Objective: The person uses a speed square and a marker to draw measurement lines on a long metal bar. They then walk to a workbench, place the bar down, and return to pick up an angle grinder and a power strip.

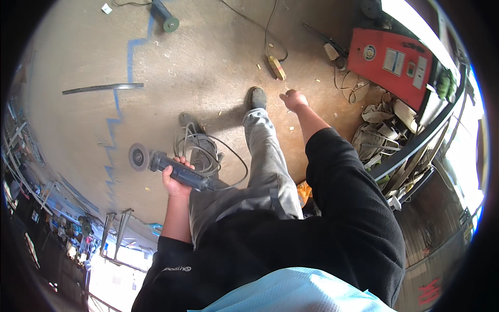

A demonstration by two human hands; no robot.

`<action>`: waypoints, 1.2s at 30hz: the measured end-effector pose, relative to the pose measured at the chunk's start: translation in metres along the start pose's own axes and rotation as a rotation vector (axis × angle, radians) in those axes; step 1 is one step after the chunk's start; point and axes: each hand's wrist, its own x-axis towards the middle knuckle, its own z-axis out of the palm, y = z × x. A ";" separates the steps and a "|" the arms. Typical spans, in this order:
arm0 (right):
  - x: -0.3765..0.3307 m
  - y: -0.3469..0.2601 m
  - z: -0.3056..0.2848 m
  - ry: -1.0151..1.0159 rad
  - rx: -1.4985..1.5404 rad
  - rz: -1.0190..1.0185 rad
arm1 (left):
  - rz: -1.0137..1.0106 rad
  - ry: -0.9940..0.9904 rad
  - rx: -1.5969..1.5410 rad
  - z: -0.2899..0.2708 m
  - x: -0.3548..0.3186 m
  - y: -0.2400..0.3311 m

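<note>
My left hand (178,179) is wrapped round the dark body of an angle grinder (179,170). The grinder's round disc (139,157) points to the left, away from my legs. A grey power cord (208,164) hangs in loose loops beside the grinder, in front of my left leg. Stretched out to the right, my right hand (294,100) holds nothing that I can see; its thumb stands apart from partly bent fingers. Closest to that hand is a yellow power strip (277,67) on the floor, a little beyond it and not touched.
Another angle grinder (167,21) lies at the far left. A dark metal bar (103,88) crosses a blue floor line. At right stands a red machine (390,62), with piled scrap (382,127) below it. Cables (267,31) run along the floor.
</note>
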 end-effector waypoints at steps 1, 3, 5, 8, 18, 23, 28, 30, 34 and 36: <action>0.022 0.007 0.004 -0.013 0.051 -0.004 | -0.009 0.010 0.013 -0.002 0.006 -0.009; 0.065 0.013 0.014 -0.027 0.012 -0.003 | -0.015 0.017 0.052 -0.007 0.016 -0.022; 0.102 0.014 0.027 -0.004 0.063 0.008 | -0.050 0.033 0.073 -0.012 0.026 -0.029; 0.154 0.018 0.039 -0.023 0.115 -0.006 | -0.080 0.027 0.093 -0.022 0.037 -0.041; 0.244 -0.009 0.097 0.221 -0.051 0.035 | -0.161 0.106 0.106 -0.055 0.062 -0.046; 0.191 -0.077 0.124 0.023 0.080 0.020 | -0.169 0.059 0.093 -0.054 0.072 -0.041; 0.163 -0.111 0.140 0.112 0.225 -0.002 | -0.216 0.045 0.124 -0.056 0.076 -0.039; 0.170 -0.105 0.133 0.200 0.203 0.072 | -0.224 0.034 0.124 -0.057 0.076 -0.036; 0.188 -0.098 0.120 0.209 0.100 -0.010 | -0.237 0.005 0.085 -0.057 0.077 -0.032; 0.199 -0.101 0.112 0.091 0.064 -0.032 | -0.230 0.000 0.064 -0.058 0.080 -0.032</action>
